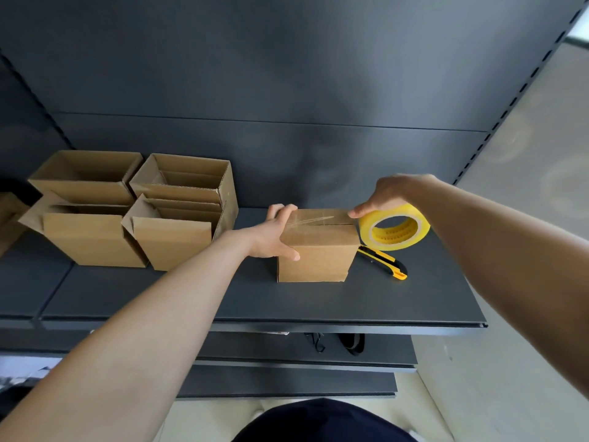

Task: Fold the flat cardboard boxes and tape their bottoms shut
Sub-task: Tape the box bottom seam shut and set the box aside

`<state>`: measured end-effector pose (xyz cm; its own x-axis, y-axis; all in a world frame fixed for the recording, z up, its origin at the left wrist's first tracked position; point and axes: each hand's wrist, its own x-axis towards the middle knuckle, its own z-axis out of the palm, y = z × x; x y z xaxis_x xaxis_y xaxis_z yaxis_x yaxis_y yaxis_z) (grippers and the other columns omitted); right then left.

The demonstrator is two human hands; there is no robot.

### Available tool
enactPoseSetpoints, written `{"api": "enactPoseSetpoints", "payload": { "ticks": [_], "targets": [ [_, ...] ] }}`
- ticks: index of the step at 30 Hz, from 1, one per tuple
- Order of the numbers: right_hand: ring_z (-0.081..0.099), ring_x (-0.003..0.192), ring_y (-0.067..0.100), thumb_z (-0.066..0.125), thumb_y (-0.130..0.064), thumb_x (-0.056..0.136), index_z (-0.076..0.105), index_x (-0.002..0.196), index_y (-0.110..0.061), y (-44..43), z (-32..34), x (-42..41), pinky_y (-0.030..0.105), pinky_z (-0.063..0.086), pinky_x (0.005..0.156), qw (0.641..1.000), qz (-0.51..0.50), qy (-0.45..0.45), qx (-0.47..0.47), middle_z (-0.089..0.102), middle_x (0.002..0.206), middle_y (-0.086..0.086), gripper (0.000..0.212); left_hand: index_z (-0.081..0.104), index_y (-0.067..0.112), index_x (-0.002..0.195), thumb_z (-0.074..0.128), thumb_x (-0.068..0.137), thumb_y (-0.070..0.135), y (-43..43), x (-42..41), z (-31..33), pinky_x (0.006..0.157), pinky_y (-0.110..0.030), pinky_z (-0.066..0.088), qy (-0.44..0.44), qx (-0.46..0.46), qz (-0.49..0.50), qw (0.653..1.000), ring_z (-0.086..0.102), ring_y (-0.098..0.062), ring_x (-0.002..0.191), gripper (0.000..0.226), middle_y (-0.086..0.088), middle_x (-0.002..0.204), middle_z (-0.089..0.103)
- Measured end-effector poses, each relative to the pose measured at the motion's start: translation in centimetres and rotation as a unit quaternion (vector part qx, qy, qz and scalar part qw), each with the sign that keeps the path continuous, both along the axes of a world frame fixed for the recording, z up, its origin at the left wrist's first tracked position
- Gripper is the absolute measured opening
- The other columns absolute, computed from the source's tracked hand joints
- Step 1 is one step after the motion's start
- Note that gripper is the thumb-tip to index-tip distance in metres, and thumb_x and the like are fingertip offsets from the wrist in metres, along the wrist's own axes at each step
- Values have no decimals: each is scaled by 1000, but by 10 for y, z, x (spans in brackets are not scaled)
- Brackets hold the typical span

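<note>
A small cardboard box (318, 253) stands on the dark shelf (223, 298) with its closed flaps up and clear tape laid across the seam. My left hand (275, 234) grips the box's left top edge, thumb on the front face and fingers over the top. My right hand (387, 194) holds a yellow tape roll (395, 229) at the box's right top edge, thumb pressing by the corner. The tape runs from the roll onto the box top.
A yellow and black utility knife (384, 261) lies on the shelf just right of the box. Several folded open boxes (134, 212) stand grouped at the left. The shelf's front edge (318, 327) runs below; lower shelves sit beneath it.
</note>
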<state>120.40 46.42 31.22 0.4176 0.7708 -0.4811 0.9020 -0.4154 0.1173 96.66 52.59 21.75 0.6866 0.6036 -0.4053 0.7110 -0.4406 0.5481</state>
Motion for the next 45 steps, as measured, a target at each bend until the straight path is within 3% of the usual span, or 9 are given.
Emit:
{"api": "enactPoseSetpoints", "payload": {
  "ticks": [6, 16, 23, 28, 31, 35, 38, 42, 45],
  "targets": [
    [59, 99, 26, 58, -88, 56, 54, 79, -24, 4, -9, 8, 37, 47, 85, 1000, -7, 28, 0, 57, 94, -1, 68, -3, 40, 146, 75, 77, 36, 2, -1, -3, 107, -36, 35, -5, -14, 6, 1000, 29, -24, 137, 104, 20, 145, -5],
    [55, 110, 30, 58, -87, 56, 52, 102, -22, 6, -24, 10, 40, 45, 92, 999, -16, 44, -1, 54, 107, 0, 80, -2, 43, 145, 75, 76, 34, 1, -2, -3, 104, -35, 39, -12, -23, 14, 1000, 30, -24, 136, 103, 23, 144, -5],
    [53, 114, 32, 53, -93, 39, 55, 123, -18, 3, -41, 12, 43, 44, 99, 994, -37, 99, -1, 58, 125, 5, 113, -1, 42, 146, 77, 76, 32, 1, 0, -3, 102, -32, 36, -21, -40, 29, 999, 26, -24, 138, 106, 19, 148, -6],
    [54, 112, 32, 54, -89, 54, 56, 123, -14, 1, -47, 12, 42, 45, 96, 994, -42, 102, 0, 58, 122, 6, 102, -13, 52, 144, 64, 70, 71, 0, 8, -5, 117, -48, 16, -99, -182, 159, 965, 7, -24, 147, 108, 4, 160, -11],
    [55, 107, 32, 51, -91, 52, 57, 110, -15, 0, -51, 11, 42, 47, 95, 993, -43, 112, -2, 60, 116, 6, 96, -8, 32, 151, 55, 81, 66, -3, 21, -11, 114, -42, 23, -139, -139, 278, 940, 20, -24, 144, 100, 0, 160, 9],
    [59, 97, 30, 51, -89, 58, 59, 97, -16, -4, -53, 10, 39, 50, 88, 992, -50, 117, 3, 64, 105, 6, 83, 44, 10, 135, 53, 90, 53, -2, 30, -13, 89, -29, 34, -153, -114, 326, 926, 46, -17, 117, 63, 2, 132, 49],
    [60, 97, 30, 49, -89, 60, 59, 96, -16, -6, -53, 6, 38, 50, 88, 992, -51, 114, -10, 63, 103, 7, 82, 51, 6, 122, 42, 98, 44, -1, 32, -12, 82, -30, 33, -177, -102, 353, 913, 45, -16, 100, 46, -2, 111, 51],
    [58, 94, 28, 49, -85, 68, 57, 98, -14, -12, -53, 2, 34, 45, 80, 990, -60, 126, -8, 61, 101, 6, 77, 47, 12, 77, 33, 102, 37, 0, 37, -9, 56, -22, 30, -170, -51, 401, 899, 40, -12, 67, 38, 2, 73, 41],
    [54, 94, 27, 49, -81, 73, 53, 105, -16, -18, -53, -2, 32, 42, 81, 988, -70, 135, 2, 56, 103, 5, 72, 46, 16, 76, 34, 102, 37, 5, 39, -6, 52, -20, 30, -154, -39, 412, 897, 38, -7, 61, 36, 4, 71, 42]
  ]
}}
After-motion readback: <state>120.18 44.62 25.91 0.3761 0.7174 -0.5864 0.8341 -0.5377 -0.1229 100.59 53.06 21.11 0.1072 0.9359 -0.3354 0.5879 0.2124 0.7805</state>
